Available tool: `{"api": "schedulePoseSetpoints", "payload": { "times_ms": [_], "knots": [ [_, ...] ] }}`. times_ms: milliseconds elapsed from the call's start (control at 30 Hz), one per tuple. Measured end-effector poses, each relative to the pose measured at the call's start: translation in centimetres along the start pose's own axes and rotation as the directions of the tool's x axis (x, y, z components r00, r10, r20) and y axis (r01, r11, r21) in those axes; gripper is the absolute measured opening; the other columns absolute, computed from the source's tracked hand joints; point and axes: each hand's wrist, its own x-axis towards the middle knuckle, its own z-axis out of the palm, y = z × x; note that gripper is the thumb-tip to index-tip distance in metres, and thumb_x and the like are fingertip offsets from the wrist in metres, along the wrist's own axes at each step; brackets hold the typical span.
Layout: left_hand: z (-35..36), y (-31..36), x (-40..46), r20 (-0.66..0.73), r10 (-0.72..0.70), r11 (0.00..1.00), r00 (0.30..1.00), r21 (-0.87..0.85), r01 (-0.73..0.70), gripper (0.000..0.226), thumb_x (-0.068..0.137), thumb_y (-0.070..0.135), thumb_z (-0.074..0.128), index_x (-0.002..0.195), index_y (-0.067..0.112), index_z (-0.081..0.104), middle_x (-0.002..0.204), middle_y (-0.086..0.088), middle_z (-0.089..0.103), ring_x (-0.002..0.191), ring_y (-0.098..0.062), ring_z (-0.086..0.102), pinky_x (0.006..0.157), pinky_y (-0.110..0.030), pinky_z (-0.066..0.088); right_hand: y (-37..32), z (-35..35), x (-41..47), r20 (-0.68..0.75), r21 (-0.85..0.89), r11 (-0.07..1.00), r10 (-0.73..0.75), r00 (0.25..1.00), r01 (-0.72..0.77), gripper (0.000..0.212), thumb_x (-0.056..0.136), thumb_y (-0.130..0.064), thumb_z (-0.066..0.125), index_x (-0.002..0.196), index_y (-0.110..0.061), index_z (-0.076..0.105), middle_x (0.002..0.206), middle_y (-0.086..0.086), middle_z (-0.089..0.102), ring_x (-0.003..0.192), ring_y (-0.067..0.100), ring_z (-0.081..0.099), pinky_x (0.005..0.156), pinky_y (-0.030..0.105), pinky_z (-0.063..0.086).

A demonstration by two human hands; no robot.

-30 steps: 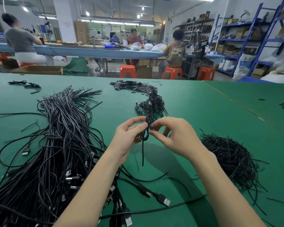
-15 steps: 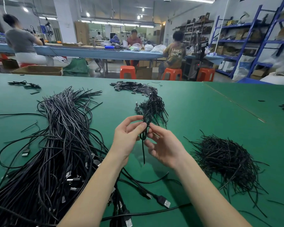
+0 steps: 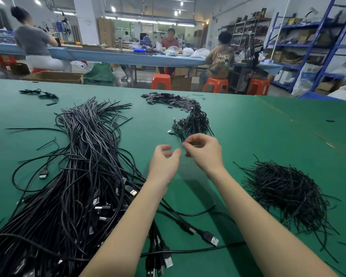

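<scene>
Seemingly between bundles: left hand (image 3: 164,164) loose and empty, right hand (image 3: 205,151) with fingers curled, hold unclear in the blur; next, pull one lead from the cable heap (image 3: 78,166) at the desk's (image 3: 248,126) left edge.

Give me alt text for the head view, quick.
Two bare hands, left hand and right hand, hover close together over a green table, blurred, with nothing clearly held. Loose USB cables sprawl to their left, a heap of black ties lies right, and coiled cables sit beyond.

Left hand (image 3: 164,164), right hand (image 3: 205,151) bare; both forearms (image 3: 128,226) bare, slender.
</scene>
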Motion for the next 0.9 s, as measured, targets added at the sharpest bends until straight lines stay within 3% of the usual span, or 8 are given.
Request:
{"api": "schedulePoseSetpoints", "payload": {
  "times_ms": [100,200,267,367,467,633,733,900],
  "knots": [
    [0.1,-0.4,0.3,0.024,-0.039,0.999,0.999,0.0,0.039,0.018,0.094,0.034,0.062,0.108,0.024,0.054,0.097,0.005,0.062,0.098,-0.02,0.059,0.093,-0.041,0.05,-0.1,1.7,3.7,0.002,-0.182,0.981,-0.067,0.998,0.066,0.015,0.085,-0.005,0.069,0.09,-0.014,0.08,0.081,0.002,0.077,0.067,0.005,0.069,0.07,0.009,0.048],
    [0.2,-0.4,0.6,0.054,-0.049,0.998,0.997,0.034,0.047,0.013,0.093,0.036,0.062,0.097,0.028,0.052,0.095,0.005,0.061,0.094,-0.019,0.059,0.089,-0.041,0.05,0.0,2.7,6.9,0.075,-0.366,0.928,-0.05,0.996,0.074,0.028,0.09,-0.005,0.062,0.115,-0.006,0.076,0.113,0.01,0.076,0.108,0.019,0.068,0.103,0.02,0.043],
    [0.3,-0.5,0.6,0.074,-0.055,0.998,0.996,0.035,0.052,0.014,0.093,0.036,0.062,0.095,0.027,0.052,0.095,0.004,0.061,0.091,-0.018,0.06,0.084,-0.039,0.05,0.3,3.3,8.5,0.139,-0.482,0.876,0.045,0.989,0.027,0.037,0.09,-0.009,0.061,0.126,-0.004,0.069,0.126,0.012,0.07,0.123,0.024,0.061,0.108,0.025,0.04],
    [0.5,-0.6,0.4,0.098,-0.059,0.997,0.993,0.046,0.054,0.016,0.092,0.037,0.063,0.095,0.025,0.053,0.098,0.001,0.062,0.09,-0.018,0.06,0.083,-0.038,0.05,0.5,4.3,9.5,0.235,-0.651,0.759,0.182,0.955,0.016,0.022,0.088,-0.018,0.063,0.101,-0.001,0.07,0.103,0.011,0.07,0.109,0.031,0.062,0.082,0.031,0.052],
    [0.6,-0.7,0.3,0.103,-0.056,0.997,0.993,0.054,0.05,0.017,0.091,0.038,0.063,0.096,0.025,0.052,0.1,0.001,0.063,0.093,-0.019,0.061,0.085,-0.04,0.052,1.1,5.2,9.8,0.244,-0.717,0.696,0.23,0.942,0.016,0.024,0.087,-0.022,0.06,0.07,-0.012,0.047,0.073,0.004,0.052,0.086,0.029,0.054,0.066,0.029,0.039],
    [0.4,-0.6,0.1,0.1,-0.051,0.996,0.994,0.075,0.044,0.018,0.091,0.038,0.062,0.097,0.025,0.053,0.104,-0.001,0.064,0.101,-0.022,0.063,0.091,-0.044,0.052,0.7,5.1,9.5,0.281,-0.733,0.678,0.235,0.93,0.05,0.017,0.088,-0.023,0.058,0.096,-0.008,0.062,0.103,0.011,0.065,0.1,0.03,0.062,0.074,0.029,0.045],
    [0.5,-0.4,0.0,0.085,-0.05,0.997,0.995,0.063,0.045,0.017,0.091,0.037,0.062,0.097,0.024,0.053,0.106,-0.002,0.065,0.103,-0.023,0.064,0.092,-0.044,0.052,0.2,3.6,9.2,0.284,-0.7,0.712,0.2,0.938,0.06,0.041,0.087,-0.02,0.059,0.125,-0.004,0.063,0.121,0.014,0.066,0.117,0.031,0.061,0.088,0.031,0.05],
    [0.5,0.0,-0.2,0.078,-0.042,0.999,0.996,0.037,0.039,0.013,0.091,0.033,0.061,0.097,0.024,0.055,0.108,-0.004,0.069,0.097,-0.021,0.066,0.08,-0.037,0.05,-1.9,-0.2,6.1,0.265,-0.448,0.89,0.048,0.963,0.079,0.028,0.091,-0.018,0.057,0.114,-0.02,0.073,0.113,0.003,0.073,0.103,0.019,0.065,0.084,0.025,0.049]
  ]
}}
